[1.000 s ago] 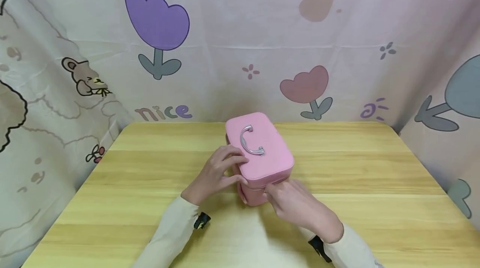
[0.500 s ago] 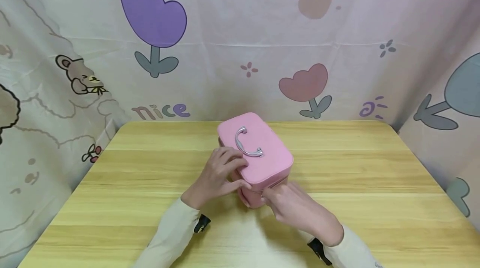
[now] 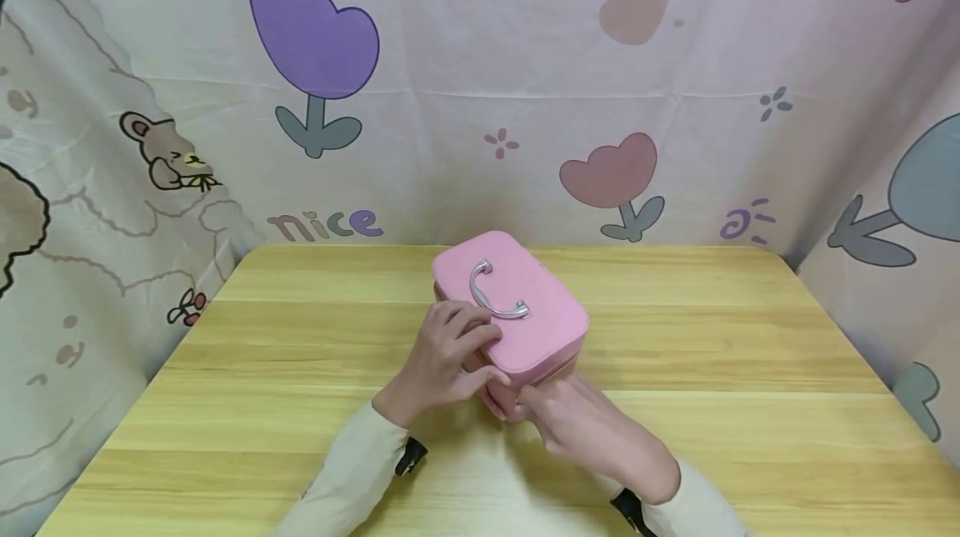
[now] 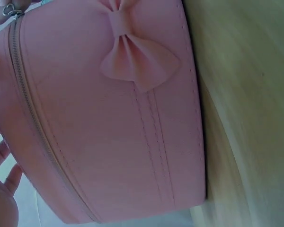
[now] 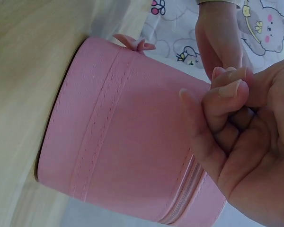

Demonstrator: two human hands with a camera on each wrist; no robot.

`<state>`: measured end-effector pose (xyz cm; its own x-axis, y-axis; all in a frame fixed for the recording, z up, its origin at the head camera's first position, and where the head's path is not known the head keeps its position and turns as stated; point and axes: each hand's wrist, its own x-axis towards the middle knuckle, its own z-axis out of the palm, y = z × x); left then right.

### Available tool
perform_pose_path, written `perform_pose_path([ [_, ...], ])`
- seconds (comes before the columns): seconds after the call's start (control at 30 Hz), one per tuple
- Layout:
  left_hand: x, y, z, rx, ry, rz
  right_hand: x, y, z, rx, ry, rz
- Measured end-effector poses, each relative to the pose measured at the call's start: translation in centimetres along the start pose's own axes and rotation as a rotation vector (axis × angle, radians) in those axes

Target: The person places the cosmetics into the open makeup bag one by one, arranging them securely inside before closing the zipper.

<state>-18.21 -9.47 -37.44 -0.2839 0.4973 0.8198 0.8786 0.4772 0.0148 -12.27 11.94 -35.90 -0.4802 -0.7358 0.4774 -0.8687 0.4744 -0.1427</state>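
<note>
A pink cosmetic case [image 3: 543,295] with a silver handle [image 3: 517,312] stands at an angle on the table. My left hand [image 3: 438,358] grips the near left part of its lid, fingers bent over the top and thumb at the front corner. Low at the front of the case, my right hand [image 3: 592,424] pinches the zipper pull [image 4: 11,9] with curled fingers. The left wrist view shows a pink bow [image 4: 137,59] on the side wall and the zipper [image 4: 31,101] running below the lid. More of the zipper track appears in the right wrist view, partly covered by my right fingers [image 5: 227,92].
The case rests on a light wooden table [image 3: 735,353]. A printed cloth [image 3: 465,37] hangs behind the far edge and on both sides. Black straps with small devices [image 3: 410,456] sit at both cuffs.
The case has turned a little, its far end swinging left. My right hand has moved slightly left and nearer along the front edge; my left thumb has shifted a little right.
</note>
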Motion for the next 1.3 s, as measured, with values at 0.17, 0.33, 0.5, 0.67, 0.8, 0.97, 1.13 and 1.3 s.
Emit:
perform_pose_path([
  [0.17,0.0,0.2,0.1,-0.008,0.022,-0.008,0.2,-0.3,0.0,0.009,-0.024,0.018],
  [0.33,0.0,0.2,0.4,-0.045,0.027,-0.032,0.1,-0.3,-0.2,0.018,-0.061,0.042],
  [0.5,0.0,0.2,0.1,-0.09,-0.021,-0.048,0.0,-0.3,-0.4,0.025,-0.09,0.064],
  [0.67,0.1,0.0,-0.8,-0.193,-0.134,-0.098,0.1,-0.2,-0.6,0.049,-0.107,0.083],
  [0.8,0.2,-0.2,-1.4,-0.264,-0.165,-0.15,0.0,0.0,-0.7,0.051,-0.098,0.078],
  [0.97,-0.2,-1.2,-1.3,-0.271,-0.128,-0.217,-0.2,0.2,-0.8,0.044,-0.102,0.08],
  [1.13,-1.7,-2.7,-0.9,-0.09,-0.127,-0.338,-0.3,0.2,-1.1,0.065,-0.124,0.107],
  [1.3,-2.9,-3.6,-0.7,0.073,-0.144,-0.346,-0.5,0.3,-1.7,0.033,-0.121,0.111],
])
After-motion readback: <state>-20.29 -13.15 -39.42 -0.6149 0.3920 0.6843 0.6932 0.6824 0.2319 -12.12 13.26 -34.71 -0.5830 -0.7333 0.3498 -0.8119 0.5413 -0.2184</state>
